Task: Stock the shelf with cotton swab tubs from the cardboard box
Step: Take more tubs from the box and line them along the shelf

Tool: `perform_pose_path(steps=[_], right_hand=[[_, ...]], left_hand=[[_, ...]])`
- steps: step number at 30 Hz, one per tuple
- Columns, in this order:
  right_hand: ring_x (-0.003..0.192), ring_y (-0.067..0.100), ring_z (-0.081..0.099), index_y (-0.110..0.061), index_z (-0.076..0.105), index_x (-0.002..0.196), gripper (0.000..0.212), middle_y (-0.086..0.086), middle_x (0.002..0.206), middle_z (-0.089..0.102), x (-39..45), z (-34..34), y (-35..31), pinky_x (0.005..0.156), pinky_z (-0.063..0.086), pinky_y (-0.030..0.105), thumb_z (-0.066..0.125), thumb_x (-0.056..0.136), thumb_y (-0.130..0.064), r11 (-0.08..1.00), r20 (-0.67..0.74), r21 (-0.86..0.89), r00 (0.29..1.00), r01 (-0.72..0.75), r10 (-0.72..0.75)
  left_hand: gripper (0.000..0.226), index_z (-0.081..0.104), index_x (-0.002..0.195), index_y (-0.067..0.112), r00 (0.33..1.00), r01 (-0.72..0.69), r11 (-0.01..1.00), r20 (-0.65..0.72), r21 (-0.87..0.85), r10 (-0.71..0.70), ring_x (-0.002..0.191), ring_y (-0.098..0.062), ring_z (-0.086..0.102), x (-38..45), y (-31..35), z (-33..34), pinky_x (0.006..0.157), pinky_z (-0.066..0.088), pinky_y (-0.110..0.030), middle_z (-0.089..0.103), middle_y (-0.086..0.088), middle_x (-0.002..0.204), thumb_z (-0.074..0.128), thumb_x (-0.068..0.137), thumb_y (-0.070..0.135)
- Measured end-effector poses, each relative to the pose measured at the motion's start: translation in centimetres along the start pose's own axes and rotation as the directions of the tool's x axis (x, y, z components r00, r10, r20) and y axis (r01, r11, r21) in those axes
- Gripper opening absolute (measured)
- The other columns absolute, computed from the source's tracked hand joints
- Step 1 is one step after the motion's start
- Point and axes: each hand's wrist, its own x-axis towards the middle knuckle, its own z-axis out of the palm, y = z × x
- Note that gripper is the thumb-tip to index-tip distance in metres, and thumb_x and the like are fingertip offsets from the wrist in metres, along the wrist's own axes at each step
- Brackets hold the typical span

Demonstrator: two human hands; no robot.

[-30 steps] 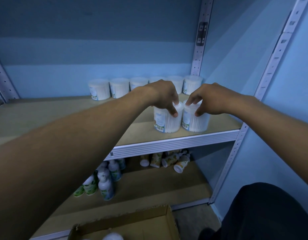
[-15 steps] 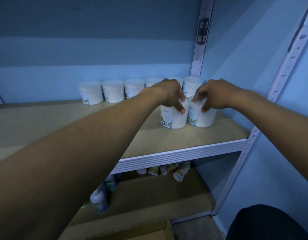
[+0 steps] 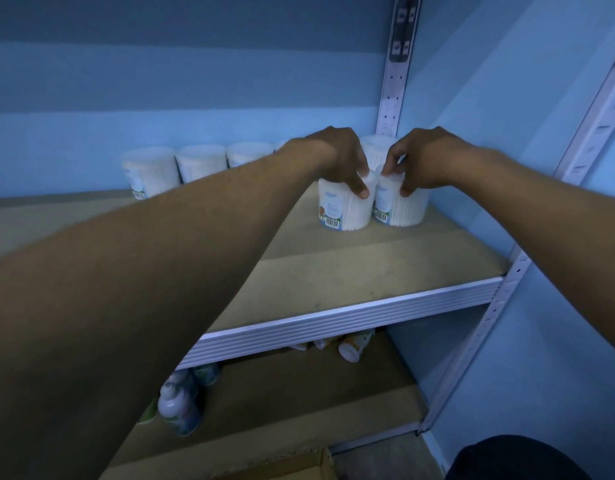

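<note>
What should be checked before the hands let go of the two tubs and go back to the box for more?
1. Left tub standing upright on the shelf board: ok.
2. Right tub upright beside it: ok; whether the two touch: cannot tell.
3. Left hand gripping its tub from above, fingers down the front: ok.
4. Right hand on the rim of its tub: ok.
5. Both tubs set well back from the shelf's front edge: ok.
6. Lined up close in front of the back row of tubs: cannot tell, the hands hide the gap.
</note>
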Motion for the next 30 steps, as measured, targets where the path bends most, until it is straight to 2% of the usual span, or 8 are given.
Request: perform_pose_path(steps=[4,8,13,23,30], right_hand=[[0.111,0.023,0.059,-0.030,0.071,0.101,0.036,-0.002,0.120,0.066,1.4,0.1,0.5,0.084,0.044,0.028,0.087,0.072,-0.014,1.000,-0.001,0.004,1.000,-0.020,0.020],[0.111,0.022,0.060,-0.029,0.073,0.102,0.038,-0.002,0.119,0.067,2.5,0.5,1.7,0.087,0.044,0.027,0.086,0.071,-0.011,0.998,-0.019,0.059,0.999,-0.030,0.031],[0.111,0.024,0.061,-0.027,0.073,0.100,0.037,0.000,0.119,0.069,3.9,0.7,2.2,0.092,0.046,0.030,0.087,0.070,-0.011,0.999,-0.037,0.041,0.999,-0.012,0.013],[0.113,0.025,0.060,-0.024,0.074,0.100,0.036,0.002,0.121,0.069,6.1,1.4,3.8,0.097,0.047,0.035,0.086,0.070,-0.008,0.996,-0.077,0.086,0.997,0.027,-0.020],[0.110,0.021,0.062,-0.027,0.073,0.098,0.038,0.000,0.112,0.072,6.9,1.2,4.4,0.094,0.045,0.032,0.088,0.068,-0.009,0.995,-0.055,0.096,0.998,0.034,-0.029]], left_hand=[[0.054,0.068,0.122,0.030,1.000,-0.008,1.000,-0.018,-0.005,0.008,0.115,-0.018,0.059,1.6,-0.3,0.4,0.099,0.047,-0.033,0.064,0.008,0.129,0.082,0.073,0.049],[0.053,0.067,0.124,0.028,0.998,-0.036,0.999,-0.059,-0.022,0.034,0.115,-0.019,0.059,3.1,-0.6,1.1,0.089,0.044,-0.027,0.064,0.007,0.130,0.079,0.076,0.049],[0.052,0.067,0.125,0.028,0.995,-0.055,0.998,-0.088,-0.039,0.051,0.116,-0.019,0.058,4.6,-0.8,1.6,0.085,0.040,-0.026,0.063,0.005,0.131,0.077,0.078,0.049],[0.053,0.066,0.126,0.028,0.994,-0.047,0.998,-0.101,-0.031,0.043,0.116,-0.019,0.058,7.0,-0.9,2.1,0.093,0.044,-0.031,0.063,0.005,0.131,0.076,0.078,0.050],[0.054,0.067,0.125,0.029,0.994,-0.036,0.999,-0.102,0.004,0.036,0.116,-0.019,0.058,8.0,-0.8,1.9,0.096,0.046,-0.033,0.063,0.006,0.130,0.076,0.077,0.053]])
